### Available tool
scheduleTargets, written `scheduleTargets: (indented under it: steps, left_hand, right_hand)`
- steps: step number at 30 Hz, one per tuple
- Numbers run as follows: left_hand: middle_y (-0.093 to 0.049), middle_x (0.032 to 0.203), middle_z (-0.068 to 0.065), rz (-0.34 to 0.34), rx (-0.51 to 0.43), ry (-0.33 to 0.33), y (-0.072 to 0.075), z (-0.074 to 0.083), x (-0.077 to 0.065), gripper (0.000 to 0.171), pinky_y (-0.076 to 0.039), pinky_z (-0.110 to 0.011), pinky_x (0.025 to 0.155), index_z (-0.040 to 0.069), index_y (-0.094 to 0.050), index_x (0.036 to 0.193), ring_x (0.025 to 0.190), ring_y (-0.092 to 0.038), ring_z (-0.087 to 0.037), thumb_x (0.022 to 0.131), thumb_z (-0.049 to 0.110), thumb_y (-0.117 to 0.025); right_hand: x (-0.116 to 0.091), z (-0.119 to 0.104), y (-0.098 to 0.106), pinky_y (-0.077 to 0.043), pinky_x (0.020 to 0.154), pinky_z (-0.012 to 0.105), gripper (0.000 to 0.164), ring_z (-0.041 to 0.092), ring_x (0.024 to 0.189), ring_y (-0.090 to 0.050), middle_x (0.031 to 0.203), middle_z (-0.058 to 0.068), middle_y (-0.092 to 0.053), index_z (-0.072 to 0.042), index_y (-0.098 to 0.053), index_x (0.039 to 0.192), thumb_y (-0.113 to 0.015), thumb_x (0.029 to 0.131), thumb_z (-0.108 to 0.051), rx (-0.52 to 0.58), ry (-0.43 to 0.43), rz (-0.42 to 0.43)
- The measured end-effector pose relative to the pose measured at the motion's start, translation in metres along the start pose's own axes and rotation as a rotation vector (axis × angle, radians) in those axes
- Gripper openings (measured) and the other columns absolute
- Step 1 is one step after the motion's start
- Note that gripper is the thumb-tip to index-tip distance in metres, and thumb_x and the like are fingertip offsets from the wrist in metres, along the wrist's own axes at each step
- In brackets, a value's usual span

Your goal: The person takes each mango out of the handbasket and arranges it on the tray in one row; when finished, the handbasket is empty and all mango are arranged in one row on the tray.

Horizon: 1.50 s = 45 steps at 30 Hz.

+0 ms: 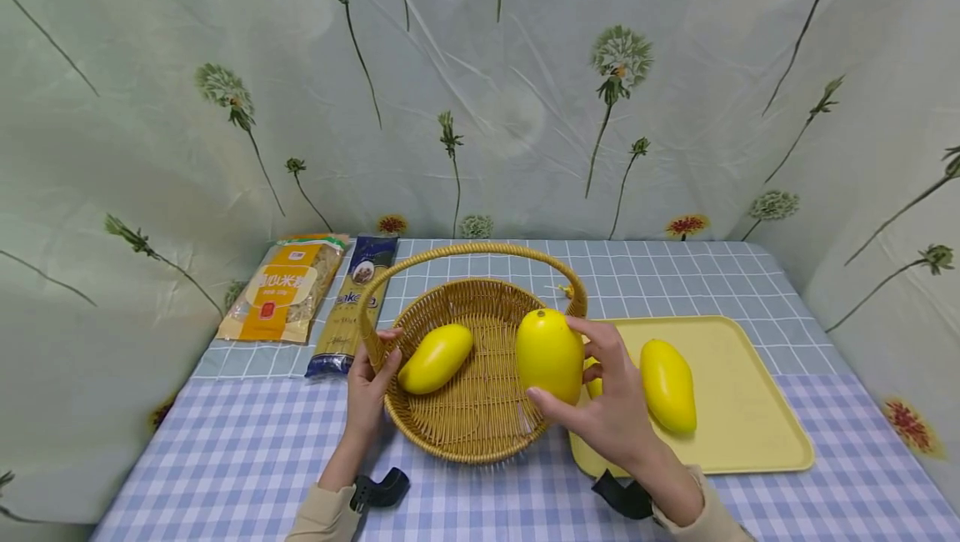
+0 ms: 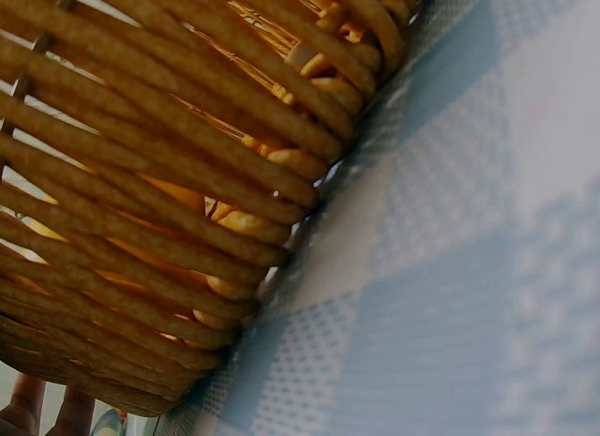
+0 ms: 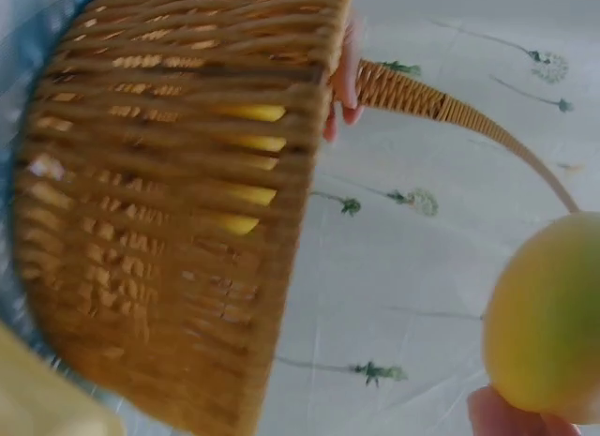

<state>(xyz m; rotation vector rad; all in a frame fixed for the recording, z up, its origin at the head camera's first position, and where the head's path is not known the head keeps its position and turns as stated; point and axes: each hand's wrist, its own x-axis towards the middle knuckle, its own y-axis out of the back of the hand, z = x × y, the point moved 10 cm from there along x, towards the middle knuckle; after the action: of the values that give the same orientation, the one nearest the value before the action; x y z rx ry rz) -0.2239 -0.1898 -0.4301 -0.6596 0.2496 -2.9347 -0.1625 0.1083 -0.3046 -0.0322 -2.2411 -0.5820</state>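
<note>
A yellow mango (image 1: 550, 354) is held between the thumb and fingers of my right hand (image 1: 617, 400), up over the right side of a round wicker basket (image 1: 480, 450). Seen from the right wrist, the held mango (image 3: 548, 314) stands out beyond the basket's rim. My left hand (image 1: 366, 398) grips the basket's left rim at the foot of its arched handle (image 1: 480, 248). Inside the basket, to the left, lies another mango (image 1: 437, 358). A third mango (image 1: 667, 386) rests on a yellow tray (image 1: 750, 409). Behind my right fingers shows a bit more yellow fruit, mostly hidden.
Two food packets lie at the back left: a clear and orange bag (image 1: 281, 292) and a narrow blue and gold packet (image 1: 352, 308). The tray sits right beside the basket. A checked cloth (image 1: 225, 459) covers the table, and a floral curtain (image 1: 510, 108) hangs behind.
</note>
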Motion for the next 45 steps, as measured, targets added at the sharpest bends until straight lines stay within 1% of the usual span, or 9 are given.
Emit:
scheduleTargets:
  steps: [7, 15, 24, 27, 32, 34, 38, 41, 45]
  left_hand:
    - [-0.059, 0.117, -0.008, 0.003, 0.007, 0.006, 0.000, 0.000, 0.000, 0.025, -0.037, -0.021, 0.102, -0.011, -0.044, 0.113, 0.116, -0.052, -0.012, 0.092, 0.001, -0.052]
    - [-0.058, 0.118, -0.011, 0.008, 0.014, 0.020, 0.001, -0.002, -0.001, 0.026, -0.037, -0.021, 0.102, -0.012, -0.044, 0.114, 0.117, -0.051, -0.011, 0.092, 0.000, -0.052]
    - [-0.058, 0.118, -0.008, 0.005, 0.005, 0.023, 0.000, -0.003, -0.001, 0.026, -0.037, -0.021, 0.102, -0.011, -0.044, 0.114, 0.117, -0.052, -0.011, 0.092, 0.001, -0.052]
    - [-0.058, 0.118, -0.010, 0.003, 0.006, 0.017, 0.000, -0.002, -0.001, 0.027, -0.037, -0.021, 0.102, -0.012, -0.044, 0.114, 0.117, -0.052, -0.011, 0.092, 0.001, -0.052]
    - [-0.057, 0.120, -0.012, 0.010, 0.016, 0.046, 0.001, -0.005, -0.001, 0.029, -0.036, -0.021, 0.103, -0.012, -0.043, 0.115, 0.117, -0.051, -0.012, 0.092, 0.003, -0.053]
    - [-0.057, 0.120, -0.011, 0.014, 0.020, 0.059, 0.001, -0.006, -0.002, 0.030, -0.036, -0.021, 0.103, -0.012, -0.043, 0.116, 0.117, -0.051, -0.012, 0.092, 0.004, -0.053]
    - [-0.057, 0.120, -0.010, 0.014, 0.020, 0.062, 0.001, -0.006, -0.001, 0.030, -0.036, -0.021, 0.102, -0.012, -0.043, 0.116, 0.117, -0.051, -0.013, 0.092, 0.004, -0.053]
    - [-0.057, 0.120, -0.010, 0.011, 0.015, 0.057, 0.001, -0.005, -0.001, 0.030, -0.036, -0.021, 0.103, -0.012, -0.043, 0.116, 0.117, -0.051, -0.013, 0.092, 0.003, -0.053]
    - [-0.058, 0.119, -0.006, 0.007, 0.007, 0.051, 0.001, -0.004, -0.001, 0.030, -0.036, -0.021, 0.103, -0.013, -0.042, 0.116, 0.117, -0.051, -0.012, 0.093, 0.003, -0.052]
  right_hand:
    - [-0.008, 0.016, 0.026, -0.046, 0.053, 0.015, 0.079, 0.014, 0.076, -0.057, 0.111, 0.016, -0.050, 0.004, -0.041, 0.124, -0.072, 0.074, -0.048, -0.027, 0.014, 0.095]
    - [-0.015, 0.036, 0.050, -0.049, 0.056, 0.012, 0.080, 0.002, 0.080, -0.053, 0.107, 0.018, -0.049, 0.006, -0.040, 0.126, -0.082, 0.065, -0.025, -0.091, -0.020, 0.146]
    - [-0.023, 0.061, 0.069, -0.046, 0.057, 0.009, 0.086, -0.004, 0.079, -0.050, 0.111, 0.012, -0.048, 0.003, -0.040, 0.129, -0.082, 0.054, -0.003, -0.165, -0.098, 0.174]
    - [-0.026, 0.071, 0.077, -0.044, 0.056, 0.007, 0.085, -0.004, 0.075, -0.047, 0.113, 0.006, -0.048, 0.000, -0.041, 0.131, -0.081, 0.056, 0.000, -0.204, -0.152, 0.184]
    - [-0.034, 0.092, 0.092, -0.038, 0.054, 0.008, 0.082, -0.001, 0.072, -0.040, 0.114, 0.010, -0.048, -0.008, -0.041, 0.134, -0.081, 0.062, -0.005, -0.311, -0.246, 0.191]
    - [-0.039, 0.102, 0.099, -0.036, 0.054, 0.007, 0.081, -0.001, 0.072, -0.038, 0.113, 0.016, -0.047, -0.013, -0.040, 0.136, -0.080, 0.065, -0.008, -0.365, -0.297, 0.193]
    - [-0.050, 0.124, 0.112, -0.033, 0.054, 0.006, 0.080, 0.002, 0.073, -0.036, 0.106, 0.016, -0.047, -0.021, -0.039, 0.139, -0.078, 0.070, -0.014, -0.449, -0.437, 0.193]
    - [-0.056, 0.138, 0.120, -0.036, 0.051, 0.016, 0.076, 0.011, 0.076, -0.040, 0.106, 0.014, -0.046, -0.023, -0.037, 0.140, -0.075, 0.075, -0.023, -0.495, -0.539, 0.169]
    - [-0.065, 0.155, 0.127, -0.033, 0.052, 0.031, 0.074, 0.025, 0.082, -0.045, 0.116, 0.016, -0.045, -0.024, -0.031, 0.144, -0.068, 0.081, -0.036, -0.528, -0.664, 0.097]
